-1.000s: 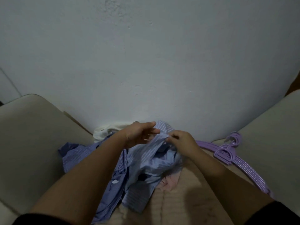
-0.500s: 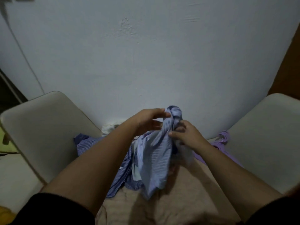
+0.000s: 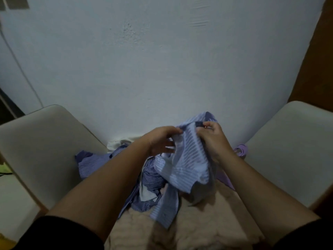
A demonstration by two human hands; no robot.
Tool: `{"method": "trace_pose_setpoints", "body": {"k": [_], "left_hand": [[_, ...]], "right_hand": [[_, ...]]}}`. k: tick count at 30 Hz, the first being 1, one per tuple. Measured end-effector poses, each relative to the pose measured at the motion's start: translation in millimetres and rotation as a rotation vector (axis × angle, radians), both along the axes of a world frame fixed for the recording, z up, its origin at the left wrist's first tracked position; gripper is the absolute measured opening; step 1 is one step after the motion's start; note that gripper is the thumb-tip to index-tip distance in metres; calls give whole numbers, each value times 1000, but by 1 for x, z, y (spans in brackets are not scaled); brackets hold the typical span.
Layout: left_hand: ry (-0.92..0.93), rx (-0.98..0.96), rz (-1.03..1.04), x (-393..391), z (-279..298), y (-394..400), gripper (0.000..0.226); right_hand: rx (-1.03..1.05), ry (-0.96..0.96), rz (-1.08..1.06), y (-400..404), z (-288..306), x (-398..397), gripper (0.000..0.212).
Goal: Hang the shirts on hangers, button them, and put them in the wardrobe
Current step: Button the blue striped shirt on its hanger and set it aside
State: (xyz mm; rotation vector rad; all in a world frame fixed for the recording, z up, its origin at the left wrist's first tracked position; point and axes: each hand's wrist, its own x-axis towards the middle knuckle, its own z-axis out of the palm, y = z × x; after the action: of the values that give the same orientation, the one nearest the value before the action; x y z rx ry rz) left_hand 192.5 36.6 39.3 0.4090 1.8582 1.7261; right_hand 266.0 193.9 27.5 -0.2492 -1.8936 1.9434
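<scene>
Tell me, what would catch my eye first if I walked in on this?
Two bare hands meet at the centre: the left hand and right hand both grip a pale blue striped shirt, lifted above a heap of other blue shirts on a beige blanket. Purple hangers peek out just right of the right hand, and a cream cushion flanks the heap on the left.

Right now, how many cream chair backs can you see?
2: one cream chair back at the left, the other cream chair back at the right, flanking the clothes pile.
</scene>
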Motion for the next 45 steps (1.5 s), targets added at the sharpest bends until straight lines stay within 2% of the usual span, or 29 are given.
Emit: {"method": "trace_pose_setpoints", "body": {"k": [2, 4, 7, 9, 12, 13, 15, 17, 19, 22, 27, 33, 37, 42, 45], "left_hand": [[3, 97, 31, 1, 16, 11, 11], [16, 149, 55, 3, 29, 19, 12], [57, 153, 85, 6, 44, 26, 17], [68, 142, 107, 8, 51, 29, 18], [77, 137, 108, 8, 56, 34, 18], [77, 136, 96, 9, 57, 36, 17], [74, 140, 81, 11, 58, 40, 18], [76, 141, 64, 13, 58, 42, 20], [99, 127, 17, 10, 57, 41, 24], [157, 100, -39, 0, 50, 29, 31], [165, 141, -36, -19, 41, 16, 35], [359, -218, -101, -40, 37, 28, 39], [468, -253, -149, -50, 29, 38, 35], [694, -298, -18, -65, 33, 35, 47], [777, -328, 40, -66, 56, 20, 45]], "right_hand": [[409, 27, 78, 2, -8, 17, 47], [695, 64, 202, 6, -22, 38, 60], [892, 195, 273, 19, -44, 60, 46], [972, 256, 254, 32, -51, 68, 47], [1344, 485, 70, 41, -47, 66, 47], [1469, 588, 14, 43, -43, 60, 41], [1581, 714, 2, 42, -30, 48, 22], [1544, 724, 53, 37, -15, 40, 16], [1364, 573, 31, 26, 8, 36, 13], [1063, 312, -8, 20, 42, 21, 21], [841, 235, -30, 29, 96, -13, 36], [765, 82, 57, 56, 149, -26, 46], [754, -23, 151, 74, 168, -16, 34], [935, -118, 119, 103, 164, 2, 57], [834, -62, 65, 109, 161, 11, 60]]}}
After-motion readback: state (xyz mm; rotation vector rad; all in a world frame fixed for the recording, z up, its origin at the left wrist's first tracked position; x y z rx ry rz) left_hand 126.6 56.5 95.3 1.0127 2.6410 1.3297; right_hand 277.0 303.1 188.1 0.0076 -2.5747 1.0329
